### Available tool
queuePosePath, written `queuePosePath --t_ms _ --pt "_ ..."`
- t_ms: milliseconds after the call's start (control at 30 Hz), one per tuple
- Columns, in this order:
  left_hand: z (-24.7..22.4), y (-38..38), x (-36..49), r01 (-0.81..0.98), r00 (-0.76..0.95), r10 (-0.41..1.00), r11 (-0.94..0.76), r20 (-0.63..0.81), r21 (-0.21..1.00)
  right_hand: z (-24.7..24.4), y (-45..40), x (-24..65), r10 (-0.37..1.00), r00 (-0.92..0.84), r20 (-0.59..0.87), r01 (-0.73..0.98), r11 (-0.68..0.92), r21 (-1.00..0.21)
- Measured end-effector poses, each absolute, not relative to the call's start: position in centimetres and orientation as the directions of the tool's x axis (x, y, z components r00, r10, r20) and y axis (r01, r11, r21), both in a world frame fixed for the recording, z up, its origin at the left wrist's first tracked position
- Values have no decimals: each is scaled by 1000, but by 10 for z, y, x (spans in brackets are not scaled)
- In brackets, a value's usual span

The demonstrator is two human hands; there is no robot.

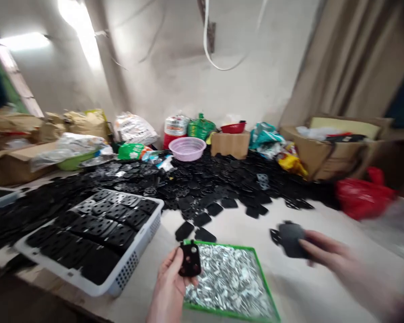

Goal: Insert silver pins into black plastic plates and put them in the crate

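Left hand [168, 287] at the near middle, left fingers [187, 281] clamped on a black perforated plate [190, 259], its long axis nearly upright, just above the far edge of a green tray [262, 287] of silver metal pieces. Right hand [326, 262] blurred, further right, right fingers [318, 244] closed on a dark plate [291, 240]. White slotted basket [131, 264] of stacked black plates on the left of the pale worktop [309, 287]; loose black plates [202, 179] heaped beyond, then bags [134, 128] and a carton [230, 144] against the far wall [188, 58].

Legible text: none. Entry: printing on the red-and-white sack [175, 126], green packet [132, 151] and yellow packet [292, 163], all behind the heap of black plates [202, 179], was too blurred to read.
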State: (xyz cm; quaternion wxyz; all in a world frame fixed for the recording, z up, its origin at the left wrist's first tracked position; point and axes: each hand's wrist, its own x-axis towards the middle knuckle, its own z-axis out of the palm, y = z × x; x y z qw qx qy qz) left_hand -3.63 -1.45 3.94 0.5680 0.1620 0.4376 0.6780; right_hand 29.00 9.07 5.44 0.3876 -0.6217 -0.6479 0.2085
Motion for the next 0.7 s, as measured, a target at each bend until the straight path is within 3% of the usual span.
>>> queuePosePath --t_ms 67,167,433,600,700 --pt "40 -22 -30 -616 -263 925 58 -274 785 52 55 270 992 -77 104 297 123 -947" --pt "38 -33 -21 -612 -208 933 110 -294 783 48 27 216 976 -211 50 2 51 -999" --pt "37 -43 -12 -657 -228 931 68 -284 751 34 5 141 970 -234 72 -161 35 -986" --pt "24 -42 -14 -492 -369 913 -33 -174 870 33 -1 123 965 -254 71 -175 27 -984" --pt "20 -41 -14 -484 -394 905 -52 -164 873 34 -4 116 961 -270 58 -200 3 -980"
